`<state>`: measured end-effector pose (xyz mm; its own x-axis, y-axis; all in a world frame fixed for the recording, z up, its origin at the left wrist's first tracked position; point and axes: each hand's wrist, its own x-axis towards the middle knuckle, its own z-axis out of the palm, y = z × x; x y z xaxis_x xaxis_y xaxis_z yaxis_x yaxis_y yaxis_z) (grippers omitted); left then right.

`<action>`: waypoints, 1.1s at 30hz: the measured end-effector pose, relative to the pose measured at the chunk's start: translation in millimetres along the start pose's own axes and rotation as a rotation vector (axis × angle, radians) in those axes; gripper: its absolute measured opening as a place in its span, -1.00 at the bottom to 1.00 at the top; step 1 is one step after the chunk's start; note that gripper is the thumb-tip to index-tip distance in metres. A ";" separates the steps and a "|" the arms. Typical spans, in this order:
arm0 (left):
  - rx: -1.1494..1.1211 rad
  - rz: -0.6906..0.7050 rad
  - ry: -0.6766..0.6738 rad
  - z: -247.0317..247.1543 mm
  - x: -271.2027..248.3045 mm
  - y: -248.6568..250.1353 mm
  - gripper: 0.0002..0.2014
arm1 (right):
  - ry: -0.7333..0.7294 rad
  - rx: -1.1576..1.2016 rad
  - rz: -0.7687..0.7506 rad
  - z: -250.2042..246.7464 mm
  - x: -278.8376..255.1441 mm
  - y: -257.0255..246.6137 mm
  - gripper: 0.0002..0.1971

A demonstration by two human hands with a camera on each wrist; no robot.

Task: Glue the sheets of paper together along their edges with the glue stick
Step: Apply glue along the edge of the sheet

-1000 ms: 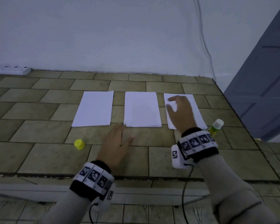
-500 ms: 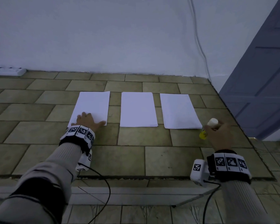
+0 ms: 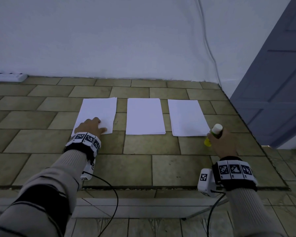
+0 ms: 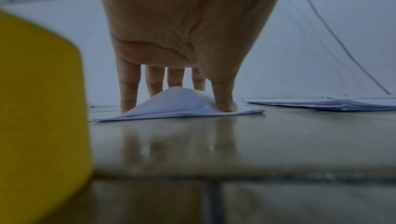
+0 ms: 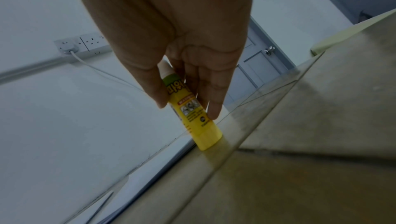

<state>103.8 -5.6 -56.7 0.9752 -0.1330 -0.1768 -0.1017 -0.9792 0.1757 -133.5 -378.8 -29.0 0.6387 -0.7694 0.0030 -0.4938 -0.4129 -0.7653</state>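
One change: left hand (image 3: 89,127) reaches farther onto left sheet (image 3: 100,108).

Your glue stick (image 5: 191,109) bears bold dark characters, seemingly Korean, on its yellow label; the fine print blurs. Square coded markers (image 3: 233,169) line your wristbands (image 3: 76,147) at 8 and 4 o'clock.

Right hand (image 5: 182,41) around a tilted yellow glue stick (image 5: 193,117), its base on the tiles (image 5: 300,176).

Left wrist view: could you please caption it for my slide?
Left hand presses the top sheet of a paper stack into a hump; blurred yellow cap in foreground.
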 end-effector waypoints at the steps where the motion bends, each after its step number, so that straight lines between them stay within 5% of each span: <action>1: -0.007 0.008 0.011 -0.6 -0.4 -0.5 -0.47 | 0.001 -0.003 -0.004 -0.1 0.0 0.0 -0.64; 9: -0.220 0.017 0.201 -41.2 -22.3 9.8 -0.47 | 0.000 -0.001 -0.008 0.4 2.2 3.0 -0.63; 13: -0.347 0.274 0.262 -62.2 -49.0 32.6 -0.55 | -0.011 -0.015 -0.003 2.3 3.4 6.6 -0.61; 17: -0.325 0.633 0.063 -58.3 -83.0 59.6 -0.54 | -0.001 -0.013 0.025 2.4 3.2 6.4 -0.57; 22: -0.011 0.923 -0.212 -20.7 -111.6 70.7 -0.49 | -0.050 -0.025 0.025 0.6 -1.6 2.2 -0.52; 26: 0.213 0.967 -0.320 4.1 -121.2 61.6 -0.33 | -0.082 -0.010 -0.007 -1.1 -7.9 -1.4 -0.51; 33: 0.310 0.991 -0.296 12.7 -131.0 49.7 -0.39 | -0.148 0.102 -0.051 5.4 -19.3 -9.1 -0.52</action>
<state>-31.6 -38.8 -37.1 0.3495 -0.8788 -0.3250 -0.9054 -0.4059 0.1241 -138.1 -357.6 -25.6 0.7448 -0.6657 -0.0460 -0.4016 -0.3921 -0.8277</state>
